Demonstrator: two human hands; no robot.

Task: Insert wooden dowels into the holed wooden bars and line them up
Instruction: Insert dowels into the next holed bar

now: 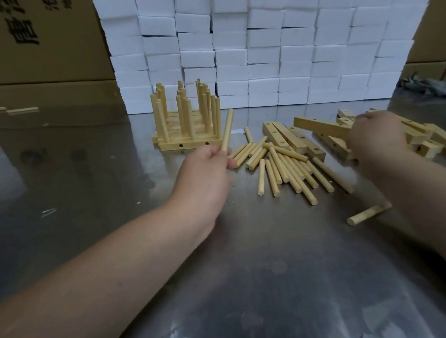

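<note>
My left hand (205,167) grips one wooden dowel (227,129) by its lower end, so the dowel points up and away, just right of the finished bars. Those finished bars (188,144) lie side by side at centre, each with upright dowels (185,113) standing in its holes. My right hand (376,138) holds a holed wooden bar (322,126), lifted over a heap of loose bars (425,138) on the right. Several loose dowels (282,164) lie scattered between my hands. Two more holed bars (288,139) rest beside them.
The work surface is a shiny metal table (112,189). A single dowel (365,215) lies apart near my right forearm. A wall of stacked white boxes (261,47) stands behind, with cardboard cartons (36,42) at left. A grey cloth (427,86) lies at far right.
</note>
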